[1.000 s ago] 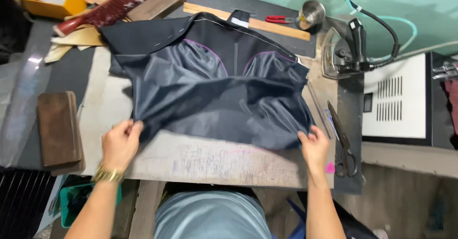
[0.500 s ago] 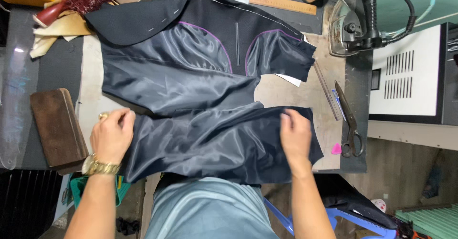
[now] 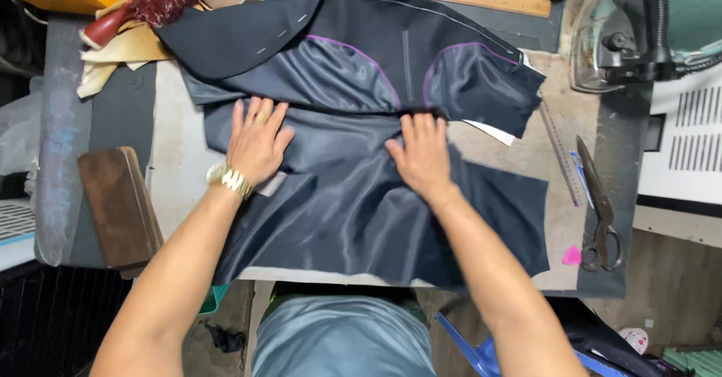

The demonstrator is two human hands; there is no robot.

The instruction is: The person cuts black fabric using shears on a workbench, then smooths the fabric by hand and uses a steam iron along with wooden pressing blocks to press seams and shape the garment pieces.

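Both hands, left hand [image 3: 257, 140] and right hand [image 3: 423, 154], moved up the dark lining fabric [image 3: 353, 204], now spread flat.

The dark garment [image 3: 361, 196] covers most of the table [image 3: 173, 114], leaving bare strips along the left edge and beside the right edge. On the right edge, scissors [image 3: 598, 200], a ruler [image 3: 558, 151] and a pink chalk [image 3: 572, 256] crowd that strip, with an iron [image 3: 613, 35] blocking the far right corner. A wooden block [image 3: 116, 208] sits at the left edge, and a brush [image 3: 147, 1] and paper scraps [image 3: 120, 54] fill the far left corner.
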